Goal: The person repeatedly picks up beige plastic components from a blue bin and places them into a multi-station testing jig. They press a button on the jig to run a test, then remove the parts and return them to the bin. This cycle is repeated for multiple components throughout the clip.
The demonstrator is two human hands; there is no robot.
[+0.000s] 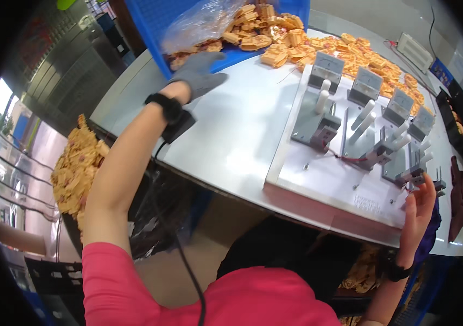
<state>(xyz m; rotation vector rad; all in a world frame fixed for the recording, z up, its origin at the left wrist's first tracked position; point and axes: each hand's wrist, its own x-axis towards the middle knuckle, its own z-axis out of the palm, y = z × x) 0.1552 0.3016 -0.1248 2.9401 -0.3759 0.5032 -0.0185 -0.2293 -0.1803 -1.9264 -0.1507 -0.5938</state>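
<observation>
My left hand wears a grey glove and is open, fingers apart, at the near edge of a tilted blue bin. Inside the bin lie small yellow blocky parts beside crumpled clear plastic; nothing shows in the glove. My bare right hand reaches up to the right end of a white fixture board. Its fingers are stretched and apart, their tips at a grey block; exact contact is hard to make out. The board carries several panel meters and upright white rods.
More yellow parts spread behind the board. Left of the table is a large heap of yellow pieces. A black cable hangs from my left wrist. Dark cloth lies at the far right, near a black tray.
</observation>
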